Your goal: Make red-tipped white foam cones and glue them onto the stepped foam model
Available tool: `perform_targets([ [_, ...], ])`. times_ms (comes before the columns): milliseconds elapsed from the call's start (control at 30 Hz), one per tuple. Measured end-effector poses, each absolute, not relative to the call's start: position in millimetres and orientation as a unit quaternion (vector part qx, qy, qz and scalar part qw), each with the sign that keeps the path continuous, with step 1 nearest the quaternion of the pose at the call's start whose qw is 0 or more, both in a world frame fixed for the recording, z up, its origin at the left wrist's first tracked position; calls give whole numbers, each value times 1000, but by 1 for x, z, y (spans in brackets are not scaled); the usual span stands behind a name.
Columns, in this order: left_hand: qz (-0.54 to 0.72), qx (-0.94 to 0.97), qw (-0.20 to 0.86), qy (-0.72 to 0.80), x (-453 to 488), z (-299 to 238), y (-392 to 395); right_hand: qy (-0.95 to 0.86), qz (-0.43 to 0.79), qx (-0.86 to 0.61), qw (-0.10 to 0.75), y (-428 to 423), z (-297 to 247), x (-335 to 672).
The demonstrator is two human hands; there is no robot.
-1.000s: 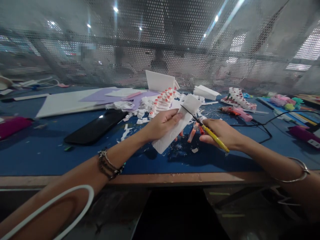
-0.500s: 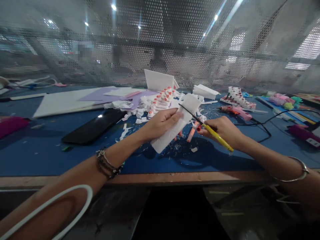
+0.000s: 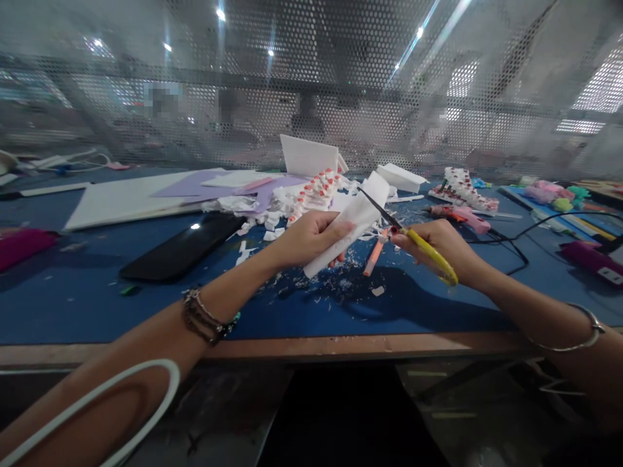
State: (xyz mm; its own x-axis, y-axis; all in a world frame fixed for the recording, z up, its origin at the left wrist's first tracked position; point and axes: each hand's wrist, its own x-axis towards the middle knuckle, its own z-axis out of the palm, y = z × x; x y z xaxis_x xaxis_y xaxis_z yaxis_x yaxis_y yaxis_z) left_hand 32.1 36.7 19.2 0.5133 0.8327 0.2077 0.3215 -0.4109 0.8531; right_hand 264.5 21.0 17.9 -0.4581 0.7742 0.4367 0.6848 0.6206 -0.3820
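My left hand (image 3: 318,237) grips a folded white strip (image 3: 357,217), perhaps paper or thin foam, thumb on top and fingertips showing beneath. In my right hand (image 3: 435,243) are scissors with yellow handles (image 3: 433,256), fingers wrapped round them. Their dark blade (image 3: 378,204) lies across the strip's right edge and points up and left; how far the blades are apart I cannot tell. Under the scissors, an orange stick-like tool (image 3: 374,256) lies on the blue table (image 3: 160,318). Behind my left hand stands a white piece with red-tipped bits (image 3: 318,188), among white scraps.
A black phone-like slab (image 3: 182,246) lies at left, before white and lilac sheets (image 3: 117,198). At right are a pink glue gun (image 3: 464,219) with a black cord, a white-and-red model (image 3: 460,188) and colourful puffs (image 3: 548,194). Perforated metal mesh (image 3: 341,65) rises behind.
The strip has tilted, its lower end rising and shifting right. The scissors have moved slightly right, their handles turning to show more of the loops. My left forearm has barely shifted.
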Motion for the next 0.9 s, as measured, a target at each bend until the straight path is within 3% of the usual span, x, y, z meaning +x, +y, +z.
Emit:
perform_targets([
  [167, 275, 788, 402, 377, 25, 21, 43, -832, 95, -457, 299, 25, 16, 264],
  [333, 360, 747, 398, 392, 25, 19, 45, -830, 197, -452, 262, 29, 16, 267],
  [533, 446, 725, 376, 367, 32, 15, 39, -871, 28, -428, 241, 23, 22, 265],
  [900, 518, 713, 319, 348, 39, 13, 33, -890, -19, -409, 201, 14, 16, 261],
])
